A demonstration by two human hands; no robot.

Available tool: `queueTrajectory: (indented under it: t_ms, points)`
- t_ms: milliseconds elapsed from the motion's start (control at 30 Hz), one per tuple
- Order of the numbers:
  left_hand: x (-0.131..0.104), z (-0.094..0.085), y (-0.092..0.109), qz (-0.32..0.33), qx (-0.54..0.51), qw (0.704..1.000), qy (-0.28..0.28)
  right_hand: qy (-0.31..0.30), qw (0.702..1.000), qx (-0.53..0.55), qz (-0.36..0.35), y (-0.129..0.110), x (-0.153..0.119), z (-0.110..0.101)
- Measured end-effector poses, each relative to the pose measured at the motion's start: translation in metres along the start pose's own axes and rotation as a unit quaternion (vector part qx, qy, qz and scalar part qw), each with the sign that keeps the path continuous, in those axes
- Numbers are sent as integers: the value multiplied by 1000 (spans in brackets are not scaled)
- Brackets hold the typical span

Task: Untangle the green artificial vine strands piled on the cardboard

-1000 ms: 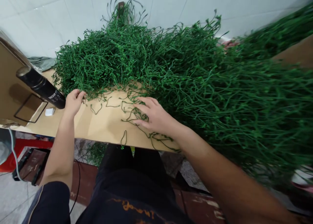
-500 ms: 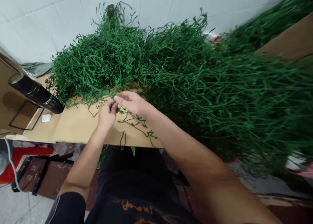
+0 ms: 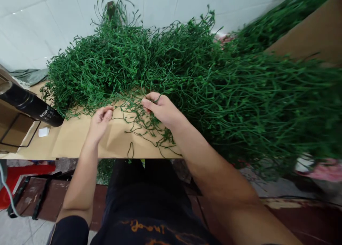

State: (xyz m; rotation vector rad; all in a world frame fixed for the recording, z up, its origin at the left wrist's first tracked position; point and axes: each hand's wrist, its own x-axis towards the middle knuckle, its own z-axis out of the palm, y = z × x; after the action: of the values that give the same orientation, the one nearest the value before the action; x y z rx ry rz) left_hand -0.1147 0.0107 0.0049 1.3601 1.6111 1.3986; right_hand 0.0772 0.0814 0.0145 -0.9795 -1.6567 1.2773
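My left hand (image 3: 100, 119) is over the cardboard-covered worktop with thumb and fingers pinched together. What lies between its fingertips, if anything, is too small to make out; thin green strands lie close by. To its right, my right hand (image 3: 159, 108) pinches a thin green stem, part of which curves up past the fingers. Loose green stems (image 3: 141, 122) with small budded ends are scattered on the board between and below the hands. Behind them rises a large heap of the same artificial-looking stems (image 3: 114, 63).
More stems are massed to the right (image 3: 256, 106), overhanging the worktop (image 3: 77, 138). At left, a black vacuum flask (image 3: 32, 104) leans near a cardboard box (image 3: 12, 122) and a small white piece (image 3: 43, 132). A white tiled wall (image 3: 160, 6) stands behind; a brown bench (image 3: 40, 198) is below.
My hands have drawn apart: the left moved left, the right moved right with a stem. More loose stems now lie on the board between them. The view has shifted slightly right.
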Motion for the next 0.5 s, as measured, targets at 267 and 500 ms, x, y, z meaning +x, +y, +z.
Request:
queueTrajectory:
  t_ms: [267,500]
  points:
    - [-14,40,-1,-196,-212,947,-138,-19,999,34,-20,11,-24,-4]
    - [2,81,4,-186,-314,926,-97,0,998,54,29,30,-41,-3]
